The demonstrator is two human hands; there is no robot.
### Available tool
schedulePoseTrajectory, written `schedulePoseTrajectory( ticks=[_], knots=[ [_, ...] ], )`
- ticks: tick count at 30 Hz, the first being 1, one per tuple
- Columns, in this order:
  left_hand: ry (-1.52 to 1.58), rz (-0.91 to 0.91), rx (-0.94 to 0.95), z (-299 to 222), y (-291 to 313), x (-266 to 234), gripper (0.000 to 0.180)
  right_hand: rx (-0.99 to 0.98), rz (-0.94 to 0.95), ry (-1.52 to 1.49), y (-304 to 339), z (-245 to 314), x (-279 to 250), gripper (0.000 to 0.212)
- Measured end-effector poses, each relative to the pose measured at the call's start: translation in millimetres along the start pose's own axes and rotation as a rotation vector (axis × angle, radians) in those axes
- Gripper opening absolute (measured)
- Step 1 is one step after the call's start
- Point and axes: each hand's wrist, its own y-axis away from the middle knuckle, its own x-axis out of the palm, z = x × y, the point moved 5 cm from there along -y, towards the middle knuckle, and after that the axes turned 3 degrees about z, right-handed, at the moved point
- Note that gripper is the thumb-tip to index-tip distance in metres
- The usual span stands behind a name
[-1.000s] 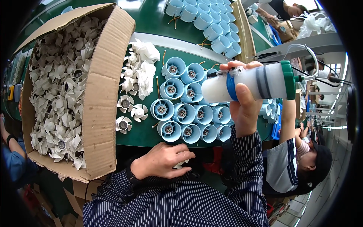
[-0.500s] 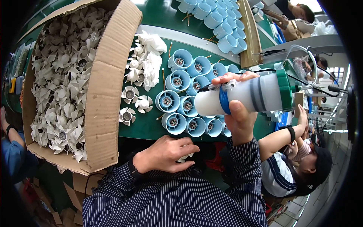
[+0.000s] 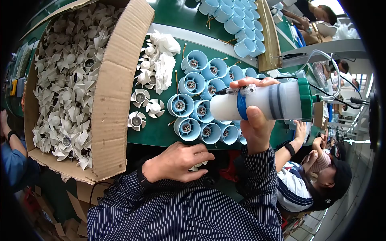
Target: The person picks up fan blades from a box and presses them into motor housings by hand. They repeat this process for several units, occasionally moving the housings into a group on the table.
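Note:
My left hand (image 3: 175, 162), in front of the bench edge, is closed on a small white fan impeller (image 3: 198, 166), mostly hidden by the fingers. My right hand (image 3: 257, 126) grips a fat white dispensing cartridge (image 3: 287, 100) with a green cap and a hose at its right end. It lies nearly level, its dark narrow tip pointing left above the blue fan housings (image 3: 186, 127). These round housings stand in rows on the green bench, open side up, with motor hubs inside. Several loose white impellers (image 3: 155, 107) lie left of them.
A large cardboard box (image 3: 116, 92) full of white impellers stands at the left. Crumpled white plastic (image 3: 165, 66) lies behind the loose impellers. More blue housings (image 3: 235, 24) stand farther back beside a wooden strip (image 3: 268, 38). A co-worker (image 3: 295, 186) sits close at the right.
My hands keep their grips and have barely moved. The bench view has shifted slightly. The co-worker's forearm at the right has moved toward the bench.

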Motion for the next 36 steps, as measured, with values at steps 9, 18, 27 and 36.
schedulePoseTrajectory(
  ticks=[9, 18, 27, 36],
  knots=[
    [0.029, 0.012, -0.027, -1, 2, 1, 0.043, -0.010, -0.023, -0.020, 11, 18, -5, 0.070],
    [-0.010, -0.032, -0.118, -3, 29, -7, 0.049, -0.003, 0.062, -0.061, 39, 22, -7, 0.071],
    [0.026, -0.217, -0.177, -3, 49, -3, 0.054, 0.017, 0.020, -0.055, 47, 11, -10, 0.069],
    [-0.026, -0.281, -0.177, -9, 54, -9, 0.055, 0.017, -0.009, -0.049, 49, 9, -11, 0.070]
  ],
)
